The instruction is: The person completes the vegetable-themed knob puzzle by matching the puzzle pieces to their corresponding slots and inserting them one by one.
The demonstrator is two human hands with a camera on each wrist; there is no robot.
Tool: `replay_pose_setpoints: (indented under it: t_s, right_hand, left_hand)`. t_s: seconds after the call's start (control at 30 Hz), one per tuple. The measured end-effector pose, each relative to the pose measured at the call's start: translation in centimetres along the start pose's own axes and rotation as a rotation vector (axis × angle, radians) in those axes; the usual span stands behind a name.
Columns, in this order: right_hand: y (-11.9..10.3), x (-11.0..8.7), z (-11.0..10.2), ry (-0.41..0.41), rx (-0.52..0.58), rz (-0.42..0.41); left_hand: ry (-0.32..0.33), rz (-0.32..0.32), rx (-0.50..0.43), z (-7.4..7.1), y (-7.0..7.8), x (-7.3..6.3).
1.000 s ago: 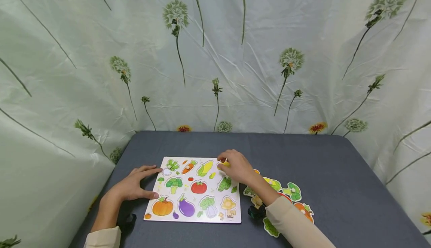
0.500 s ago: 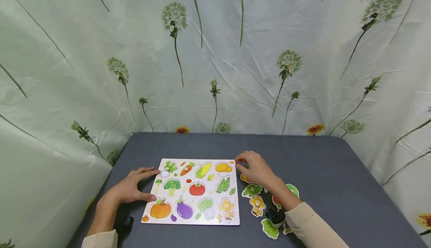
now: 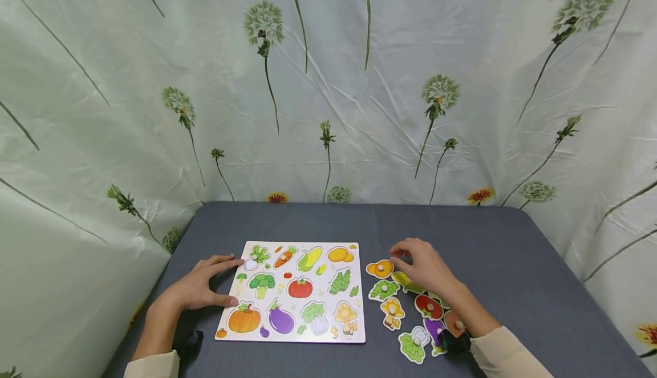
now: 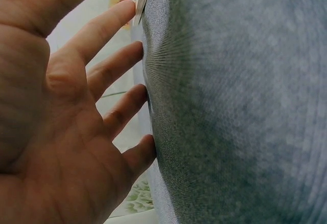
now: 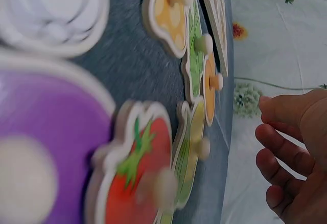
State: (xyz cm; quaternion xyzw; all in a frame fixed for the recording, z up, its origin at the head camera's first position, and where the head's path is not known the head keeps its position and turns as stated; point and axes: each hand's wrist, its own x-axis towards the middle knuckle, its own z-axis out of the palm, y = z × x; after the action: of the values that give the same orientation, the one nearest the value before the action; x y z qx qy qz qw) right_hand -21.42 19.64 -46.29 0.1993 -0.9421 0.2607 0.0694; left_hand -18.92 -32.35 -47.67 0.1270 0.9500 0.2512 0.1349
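A white puzzle board (image 3: 328, 332) printed with vegetables lies flat. My left hand (image 3: 197, 287) has its thumb and forefinger at the board's left edge, fingers spread, as the left wrist view also shows. To the board's right, my right hand (image 3: 423, 261) hovers above loose knobbed pieces. Its fingers are softly bent with nothing between them. Nearest are an orange potato piece (image 3: 377, 269) and a yellow corn piece (image 3: 402, 280). In the right wrist view a tomato piece (image 5: 133, 198) and a purple eggplant piece (image 5: 56, 101) lie below the hand. Knobs show on the board's turnip and carrot.
More loose pieces lie right of the board: a green leafy one (image 3: 382, 291), a mushroom (image 3: 392, 309) and a cabbage (image 3: 410, 348). The right forearm and a black wrist camera (image 3: 454, 342) cover part of the pile. A floral curtain (image 3: 380, 138) hangs behind the grey table (image 3: 503, 287).
My right hand has moved from over the board's upper right corner rightward to above the loose pieces. The left hand keeps its place at the board's edge.
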Motion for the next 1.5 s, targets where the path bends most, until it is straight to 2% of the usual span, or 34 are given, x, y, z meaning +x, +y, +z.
replay_pose_setpoints:
  t_s: [0.17,0.53,0.93,1.23,1.5]
  right_hand:
    - [1.4,-1.4,-0.8,-0.026,0.006,-0.001]
    - [4.0,-3.3,-1.7,-0.114,0.085,-0.081]
    - [5.0,-4.4,-1.4,-0.205,0.148,-0.059]
    - [5.0,-4.5,-0.7,-0.191,0.172,-0.043]
    - [5.3,-4.3,-0.2,-0.217,0.214,-0.087]
  left_hand:
    - [-0.002,0.004,-0.003,-0.1,0.2,0.0]
    - [0.004,0.000,0.005,-0.2,0.3,0.0]
    - [0.003,-0.008,-0.003,0.1,0.0,0.1]
    - [0.003,-0.011,-0.001,-0.1,0.0,0.1]
    - [-0.004,-0.003,-0.009,-0.1,0.1,-0.1]
